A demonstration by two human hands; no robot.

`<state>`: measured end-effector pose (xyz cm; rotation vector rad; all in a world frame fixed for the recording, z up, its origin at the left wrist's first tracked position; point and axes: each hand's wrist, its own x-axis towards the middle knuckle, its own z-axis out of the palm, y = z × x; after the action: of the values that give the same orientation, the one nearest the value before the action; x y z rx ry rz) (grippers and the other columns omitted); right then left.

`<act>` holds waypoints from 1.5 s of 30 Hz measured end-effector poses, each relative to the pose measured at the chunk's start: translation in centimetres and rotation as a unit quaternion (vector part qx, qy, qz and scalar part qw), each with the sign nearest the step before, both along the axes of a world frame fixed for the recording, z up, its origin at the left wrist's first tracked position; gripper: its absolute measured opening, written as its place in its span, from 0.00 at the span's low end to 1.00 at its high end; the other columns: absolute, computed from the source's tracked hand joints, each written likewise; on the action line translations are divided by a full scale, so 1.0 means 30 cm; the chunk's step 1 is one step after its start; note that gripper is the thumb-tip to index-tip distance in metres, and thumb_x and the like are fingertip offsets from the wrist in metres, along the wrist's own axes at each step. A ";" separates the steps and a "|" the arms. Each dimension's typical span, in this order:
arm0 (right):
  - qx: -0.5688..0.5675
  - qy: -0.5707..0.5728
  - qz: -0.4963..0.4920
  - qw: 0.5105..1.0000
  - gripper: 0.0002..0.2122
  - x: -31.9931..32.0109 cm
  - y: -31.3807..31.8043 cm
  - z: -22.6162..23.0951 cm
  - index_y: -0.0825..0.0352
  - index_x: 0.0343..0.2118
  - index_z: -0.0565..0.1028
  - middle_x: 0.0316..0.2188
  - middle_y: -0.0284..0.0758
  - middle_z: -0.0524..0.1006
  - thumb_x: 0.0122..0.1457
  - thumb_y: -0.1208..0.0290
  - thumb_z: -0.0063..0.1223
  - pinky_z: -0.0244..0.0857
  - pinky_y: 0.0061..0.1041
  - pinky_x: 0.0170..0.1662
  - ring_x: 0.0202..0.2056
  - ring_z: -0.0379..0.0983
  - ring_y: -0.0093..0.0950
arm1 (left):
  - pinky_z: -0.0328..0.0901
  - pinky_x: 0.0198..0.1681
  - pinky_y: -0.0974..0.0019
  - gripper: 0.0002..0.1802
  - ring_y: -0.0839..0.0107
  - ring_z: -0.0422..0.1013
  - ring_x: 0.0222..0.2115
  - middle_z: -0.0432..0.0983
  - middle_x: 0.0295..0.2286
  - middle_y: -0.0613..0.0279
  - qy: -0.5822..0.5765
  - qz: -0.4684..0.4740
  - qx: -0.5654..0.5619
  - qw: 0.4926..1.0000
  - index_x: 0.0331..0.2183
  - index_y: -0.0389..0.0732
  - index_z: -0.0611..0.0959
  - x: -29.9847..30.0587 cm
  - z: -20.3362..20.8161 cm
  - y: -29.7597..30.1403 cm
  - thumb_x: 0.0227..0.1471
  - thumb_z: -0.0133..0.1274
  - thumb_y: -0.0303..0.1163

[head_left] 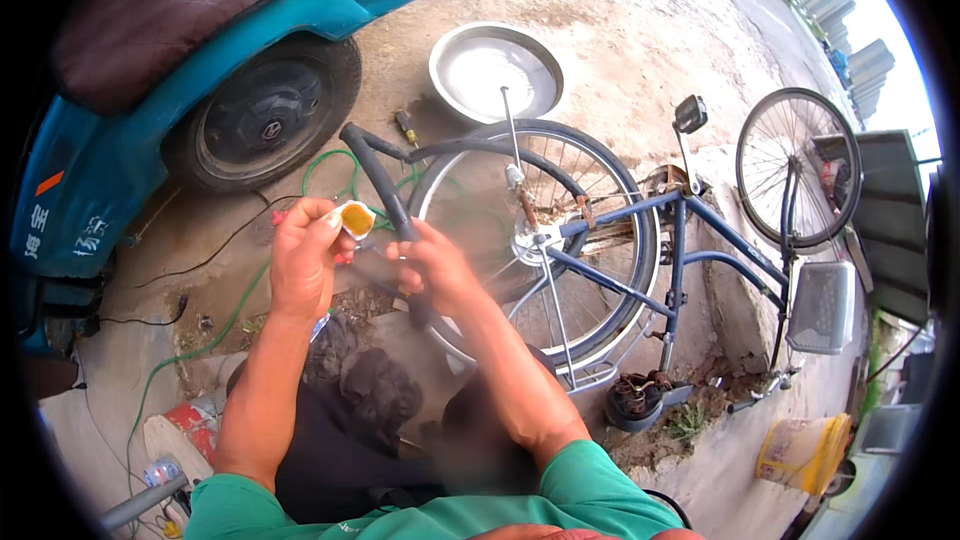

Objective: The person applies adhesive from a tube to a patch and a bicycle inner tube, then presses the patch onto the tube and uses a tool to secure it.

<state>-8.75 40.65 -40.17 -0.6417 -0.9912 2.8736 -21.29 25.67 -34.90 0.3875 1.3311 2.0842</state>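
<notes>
Left hand pinches yellow piece — clutter in pot

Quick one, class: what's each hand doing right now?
Left hand: closed, holding a small yellow-centred piece.
Right hand: curled at the black tube; grip cannot be told.

Left of the bicycle's rear wheel, the left hand pinches, forearm upright; the right hand curls nearer that wheel, forearm slanting.
</notes>
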 end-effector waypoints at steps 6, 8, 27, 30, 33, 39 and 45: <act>-0.007 0.019 -0.013 1.000 0.25 -0.015 -0.016 -0.009 0.69 0.60 0.60 0.32 0.33 0.77 0.59 0.76 0.50 0.55 0.16 0.18 0.18 0.65 0.17 | 0.66 0.32 0.71 0.05 0.77 0.71 0.26 0.79 0.30 0.62 -0.040 -0.012 -0.013 0.999 0.36 0.40 0.77 0.082 -0.003 -0.084 0.59 0.53 0.30; 0.023 0.019 0.003 1.000 0.29 -0.017 -0.019 -0.015 0.69 0.62 0.59 0.34 0.33 0.76 0.57 0.74 0.52 0.55 0.18 0.21 0.19 0.63 0.18 | 0.66 0.32 0.71 0.05 0.77 0.71 0.26 0.79 0.30 0.62 -0.038 -0.012 -0.012 0.999 0.36 0.40 0.77 0.060 -0.013 -0.093 0.59 0.53 0.30; 0.036 0.022 -0.009 0.999 0.26 -0.039 -0.042 -0.041 0.71 0.61 0.60 0.31 0.34 0.78 0.58 0.78 0.50 0.61 0.14 0.17 0.17 0.68 0.16 | 0.66 0.34 0.70 0.06 0.76 0.71 0.27 0.79 0.31 0.60 -0.009 -0.065 -0.029 0.997 0.35 0.39 0.77 0.046 -0.001 -0.079 0.57 0.54 0.30; 0.036 0.023 -0.007 0.999 0.27 -0.038 -0.037 -0.047 0.71 0.61 0.60 0.31 0.34 0.78 0.58 0.78 0.51 0.60 0.15 0.17 0.17 0.68 0.17 | 0.67 0.34 0.71 0.06 0.76 0.72 0.27 0.79 0.30 0.60 0.001 -0.067 -0.031 0.997 0.35 0.39 0.76 0.047 -0.004 -0.078 0.58 0.54 0.31; 0.026 0.028 -0.012 0.999 0.27 -0.035 -0.034 -0.053 0.71 0.61 0.60 0.31 0.34 0.78 0.58 0.78 0.52 0.60 0.15 0.17 0.17 0.68 0.17 | 0.67 0.35 0.71 0.06 0.77 0.71 0.27 0.79 0.31 0.60 0.009 -0.075 -0.037 0.996 0.35 0.38 0.77 0.057 0.001 -0.071 0.58 0.54 0.30; 0.051 0.002 -0.014 0.999 0.29 -0.033 -0.030 -0.039 0.70 0.62 0.60 0.31 0.34 0.74 0.56 0.74 0.50 0.59 0.19 0.19 0.17 0.65 0.19 | 0.65 0.35 0.72 0.05 0.79 0.70 0.27 0.79 0.30 0.63 0.016 -0.084 -0.052 0.995 0.34 0.38 0.78 0.074 -0.005 -0.054 0.57 0.55 0.28; 0.055 -0.004 -0.008 0.998 0.28 -0.035 -0.026 -0.047 0.68 0.63 0.61 0.33 0.35 0.76 0.58 0.74 0.50 0.59 0.17 0.20 0.18 0.67 0.18 | 0.65 0.35 0.73 0.05 0.80 0.71 0.27 0.79 0.29 0.65 0.024 -0.096 -0.069 0.993 0.35 0.38 0.78 0.084 -0.020 -0.043 0.58 0.55 0.29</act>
<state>-9.79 39.88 -41.59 -0.6494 -1.1296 2.7810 -18.78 24.39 -35.49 0.4895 1.3978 1.8243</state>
